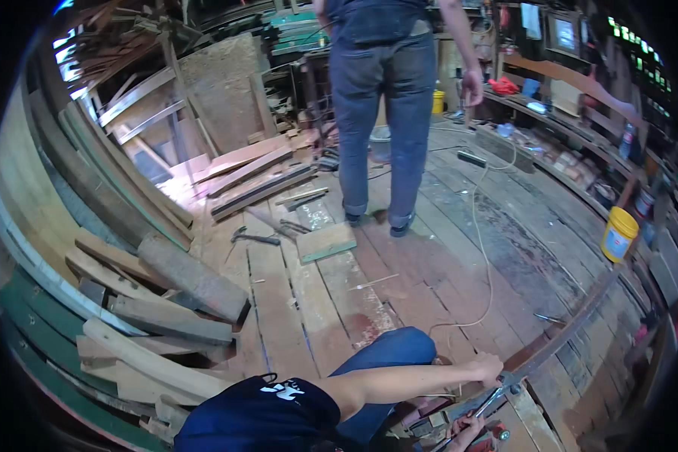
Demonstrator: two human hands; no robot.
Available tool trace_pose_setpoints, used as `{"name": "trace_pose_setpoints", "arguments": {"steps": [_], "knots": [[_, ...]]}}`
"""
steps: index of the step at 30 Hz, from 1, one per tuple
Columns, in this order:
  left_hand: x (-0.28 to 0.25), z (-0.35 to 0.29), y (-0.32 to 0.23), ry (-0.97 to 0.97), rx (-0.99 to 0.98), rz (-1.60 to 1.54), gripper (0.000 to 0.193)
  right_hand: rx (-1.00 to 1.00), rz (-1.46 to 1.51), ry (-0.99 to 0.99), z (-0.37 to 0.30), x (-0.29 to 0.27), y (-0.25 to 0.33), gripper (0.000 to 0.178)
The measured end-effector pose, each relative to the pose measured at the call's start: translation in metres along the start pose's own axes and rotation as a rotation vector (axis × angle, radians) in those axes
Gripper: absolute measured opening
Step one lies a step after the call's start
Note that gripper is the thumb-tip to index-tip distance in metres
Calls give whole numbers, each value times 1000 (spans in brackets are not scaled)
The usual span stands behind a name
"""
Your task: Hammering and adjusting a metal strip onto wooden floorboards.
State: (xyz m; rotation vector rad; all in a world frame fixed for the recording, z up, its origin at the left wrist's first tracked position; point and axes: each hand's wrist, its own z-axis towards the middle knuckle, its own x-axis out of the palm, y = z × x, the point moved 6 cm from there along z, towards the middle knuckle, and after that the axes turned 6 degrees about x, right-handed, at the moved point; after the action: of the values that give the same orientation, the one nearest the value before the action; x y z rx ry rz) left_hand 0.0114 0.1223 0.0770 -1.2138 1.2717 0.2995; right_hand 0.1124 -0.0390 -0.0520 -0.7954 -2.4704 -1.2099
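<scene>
Slippage is what worries me most from my remote seat. The metal bar (pixel 487 403) lies at the lower right, between my two hands, its upper end seeming to meet a dark metal piece (pixel 511 383) beside the long dark beam (pixel 572 325). My right hand (pixel 469 433) has its fingers closed on the bar; my left hand (pixel 487 369) is bent over at the dark piece, and I cannot tell whether those fingers are clamped on it or only resting. If the bar were pushed off line, its end could jump free and catch the left knuckles, so close do they sit. My reach across the body looks awkward, and I judge that a hard pull could tip me. The loose cord (pixel 491 279) looping over the floor (pixel 446 264) could also snag a foot, mine or the standing person's (pixel 384 90)
</scene>
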Motion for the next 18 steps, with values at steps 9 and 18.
{"name": "trace_pose_setpoints", "arguments": {"steps": [9, 18], "knots": [[11, 9, -15, -79, 51, -42, 34, -66, -54, -269, -31, 11, 25, 38], [-10, -6, -8, -173, -99, -241, 46, -84, -148, -219, -37, 44, 37, 38]]}}
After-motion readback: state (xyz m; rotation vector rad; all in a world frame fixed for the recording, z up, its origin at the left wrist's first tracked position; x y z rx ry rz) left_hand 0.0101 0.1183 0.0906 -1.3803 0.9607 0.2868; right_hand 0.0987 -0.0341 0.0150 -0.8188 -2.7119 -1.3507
